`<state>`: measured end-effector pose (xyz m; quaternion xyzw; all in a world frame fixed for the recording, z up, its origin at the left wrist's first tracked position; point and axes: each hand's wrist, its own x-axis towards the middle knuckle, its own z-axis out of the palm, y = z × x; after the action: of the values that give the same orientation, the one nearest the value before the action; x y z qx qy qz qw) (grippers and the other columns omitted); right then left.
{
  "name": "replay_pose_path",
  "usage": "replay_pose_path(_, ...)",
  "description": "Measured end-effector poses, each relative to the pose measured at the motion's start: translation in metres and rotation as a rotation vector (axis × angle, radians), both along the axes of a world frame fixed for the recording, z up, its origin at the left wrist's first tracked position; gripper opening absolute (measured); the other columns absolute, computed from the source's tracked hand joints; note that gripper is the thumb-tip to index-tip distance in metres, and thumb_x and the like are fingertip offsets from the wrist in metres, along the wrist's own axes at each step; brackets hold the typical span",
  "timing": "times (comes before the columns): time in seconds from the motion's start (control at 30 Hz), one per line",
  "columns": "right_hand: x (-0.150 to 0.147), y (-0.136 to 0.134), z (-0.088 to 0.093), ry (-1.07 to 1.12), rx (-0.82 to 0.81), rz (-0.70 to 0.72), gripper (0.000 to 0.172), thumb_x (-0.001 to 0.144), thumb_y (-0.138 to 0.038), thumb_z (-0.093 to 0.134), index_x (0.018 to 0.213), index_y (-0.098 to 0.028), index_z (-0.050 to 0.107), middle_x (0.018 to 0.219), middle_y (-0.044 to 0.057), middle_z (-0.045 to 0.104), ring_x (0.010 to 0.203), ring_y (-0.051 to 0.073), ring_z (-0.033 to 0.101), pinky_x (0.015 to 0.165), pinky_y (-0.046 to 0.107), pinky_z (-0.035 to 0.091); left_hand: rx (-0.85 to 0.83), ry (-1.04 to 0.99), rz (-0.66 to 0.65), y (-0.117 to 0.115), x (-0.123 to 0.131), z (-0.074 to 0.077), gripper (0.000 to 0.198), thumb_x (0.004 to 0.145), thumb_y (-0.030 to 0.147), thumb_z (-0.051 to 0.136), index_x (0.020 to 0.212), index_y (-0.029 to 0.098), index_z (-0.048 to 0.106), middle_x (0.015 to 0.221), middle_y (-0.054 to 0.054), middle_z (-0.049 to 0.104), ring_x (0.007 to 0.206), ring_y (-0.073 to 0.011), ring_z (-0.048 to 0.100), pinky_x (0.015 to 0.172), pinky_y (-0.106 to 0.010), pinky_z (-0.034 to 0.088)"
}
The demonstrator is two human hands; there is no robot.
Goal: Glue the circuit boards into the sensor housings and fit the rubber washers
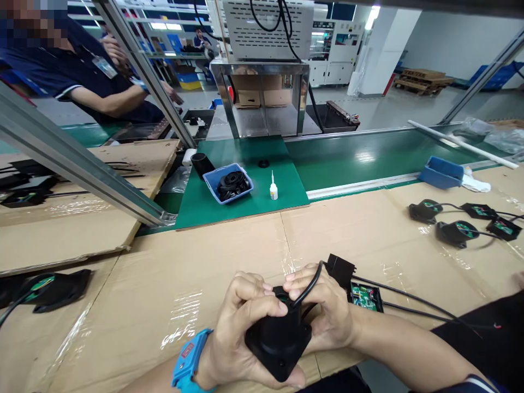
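Note:
My left hand (pixel 241 333) and my right hand (pixel 327 311) are both wrapped round a black plastic housing (pixel 278 344), held just above the cardboard-covered bench at the near edge. A black cable (pixel 309 286) loops over my right fingers. It runs to a small black box (pixel 340 270) and a green circuit board (pixel 365 297) lying on the cardboard beside my right hand. My left wrist wears a blue watch (pixel 189 360).
On a green mat (pixel 245 202) stand a blue bin of black parts (pixel 228 183), a small glue bottle (pixel 273 188) and a black cylinder (pixel 202 162). More wired black parts (pixel 458 229) lie at right, another (pixel 49 289) at left. A co-worker (pixel 94 82) sits beyond the conveyor (pixel 368 155).

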<state>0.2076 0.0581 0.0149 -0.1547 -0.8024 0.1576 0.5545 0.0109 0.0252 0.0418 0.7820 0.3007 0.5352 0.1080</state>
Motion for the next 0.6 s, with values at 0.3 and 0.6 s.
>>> replay_pose_path(0.3, -0.003, 0.001, 0.001, 0.0, 0.013, -0.005, 0.054, 0.089, -0.058, 0.072, 0.12, -0.016, 0.057, 0.099, 0.011, 0.076, 0.101, 0.025, 0.075, 0.087, 0.038, 0.06, 0.045, 0.074, 0.047, -0.003, -0.001, 0.004, 0.061, 0.073, 0.068, 0.081, 0.107, 0.02, 0.062, 0.08, -0.002, 0.055, 0.08, -0.0199, 0.058, 0.072, -0.036, 0.057)
replay_pose_path(0.6, 0.001, 0.004, 0.005, -0.034, 0.005, -0.038, 0.052, 0.09, -0.05, 0.074, 0.123, -0.014, 0.058, 0.102, 0.013, 0.076, 0.106, 0.025, 0.074, 0.093, 0.038, 0.061, -0.378, 0.087, -0.142, 0.0, -0.011, 0.012, 0.082, 0.072, 0.083, 0.069, 0.128, 0.026, 0.05, 0.111, -0.009, 0.052, 0.104, -0.0246, 0.057, 0.088, -0.039, 0.056)
